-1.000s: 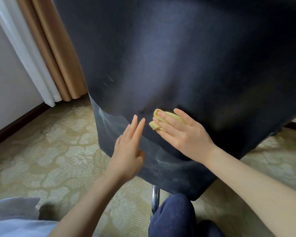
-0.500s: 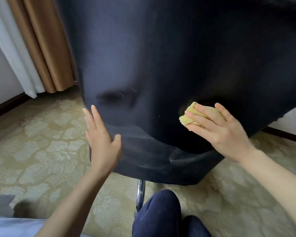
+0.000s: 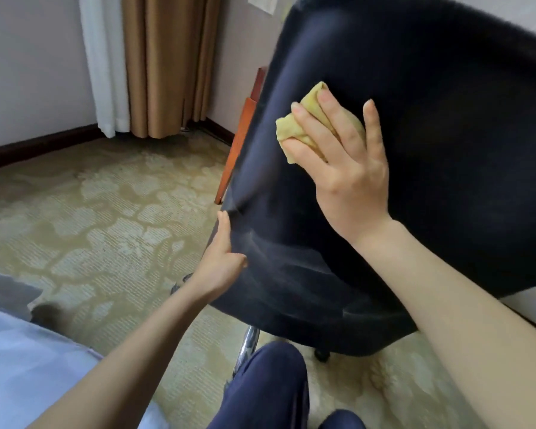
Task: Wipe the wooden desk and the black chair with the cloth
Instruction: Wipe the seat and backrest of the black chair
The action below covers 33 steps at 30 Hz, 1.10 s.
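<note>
The black chair [image 3: 446,156] fills the right half of the view, its rounded back shell turned toward me. My right hand [image 3: 344,156] presses a folded yellow cloth [image 3: 294,131] flat against the upper left part of that shell, fingers spread and straight over the cloth. My left hand [image 3: 222,261] holds the chair's left edge lower down, thumb on the near face and fingers wrapped behind the edge, out of sight. A reddish wooden desk leg [image 3: 239,144] shows just behind the chair's left edge; the desk top is hidden.
Patterned beige carpet [image 3: 106,218] covers the floor to the left. Tan and white curtains [image 3: 155,63] hang at the back wall with a dark skirting board. A chrome chair leg [image 3: 246,348] and my knee in dark trousers [image 3: 270,385] are below the chair.
My right hand has slid the cloth up the chair back. My left hand has closed round the chair's left edge, and the chair has swung right in view, uncovering the curtains and desk leg.
</note>
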{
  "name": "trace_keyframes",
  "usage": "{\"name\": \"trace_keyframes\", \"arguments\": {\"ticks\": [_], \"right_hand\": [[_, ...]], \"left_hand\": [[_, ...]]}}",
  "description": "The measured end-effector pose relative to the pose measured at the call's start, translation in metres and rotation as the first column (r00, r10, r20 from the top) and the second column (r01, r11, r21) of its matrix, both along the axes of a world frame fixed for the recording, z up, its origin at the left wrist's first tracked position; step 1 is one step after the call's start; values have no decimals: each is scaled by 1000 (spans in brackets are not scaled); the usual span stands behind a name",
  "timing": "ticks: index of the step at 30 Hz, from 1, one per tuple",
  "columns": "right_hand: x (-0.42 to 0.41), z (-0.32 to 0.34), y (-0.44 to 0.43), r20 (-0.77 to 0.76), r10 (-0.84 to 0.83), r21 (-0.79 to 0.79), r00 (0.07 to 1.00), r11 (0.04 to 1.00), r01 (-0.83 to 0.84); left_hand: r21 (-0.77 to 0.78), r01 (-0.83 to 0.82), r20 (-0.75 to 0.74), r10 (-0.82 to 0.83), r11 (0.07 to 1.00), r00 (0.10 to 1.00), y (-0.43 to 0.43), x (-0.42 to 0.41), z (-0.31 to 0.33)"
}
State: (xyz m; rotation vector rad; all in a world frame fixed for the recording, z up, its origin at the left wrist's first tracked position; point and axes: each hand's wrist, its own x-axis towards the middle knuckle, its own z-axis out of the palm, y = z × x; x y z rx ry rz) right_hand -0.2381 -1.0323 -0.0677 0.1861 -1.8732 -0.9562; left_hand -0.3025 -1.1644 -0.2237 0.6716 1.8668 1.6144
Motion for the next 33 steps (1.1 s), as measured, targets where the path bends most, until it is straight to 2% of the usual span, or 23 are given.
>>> {"name": "trace_keyframes", "arguments": {"ticks": [4, 8, 10, 13, 15, 18, 23, 25, 28, 31, 33], "right_hand": [[-29, -6, -19, 71, -8, -37, 997, 999, 10], [-60, -19, -37, 278, -110, 31, 954, 994, 105], [-71, -30, -42, 365, -237, 109, 900, 971, 212], [-78, -56, -45, 523, -392, 258, 757, 919, 298], [-78, -64, -43, 492, -443, 349, 750, 889, 297], [-89, -71, -39, 470, -434, 378, 769, 886, 269], [-101, -92, -34, 518, -485, 456, 705, 853, 252], [-96, -106, -29, 546, -450, 454, 707, 868, 202], [-75, -123, -17, 595, -496, 531, 633, 833, 154], [-43, -133, -2, 676, -551, 567, 489, 813, 133], [-21, -131, 9, 669, -518, 557, 533, 824, 101]], "left_hand": [[49, 30, 61, -33, 998, 998, -7, -9, 0], [87, 52, 71, -58, 995, 996, -11, -19, 1], [86, 75, 63, -80, 993, 995, -10, -24, 0], [78, 84, 3, -84, 993, 996, -11, -33, -7], [89, 77, -26, -75, 993, 997, -10, -37, -12], [83, 19, 20, -21, 996, 1000, -12, -47, -27], [10, -15, 96, 14, 1000, 995, -14, -57, -50], [-25, 1, 98, 1, 1000, 995, -10, -57, -57], [-53, 3, 98, 2, 999, 995, 0, -56, -64], [-71, 4, 115, 4, 997, 993, 6, -54, -71], [-77, 6, 119, 3, 997, 993, 7, -54, -73]]}}
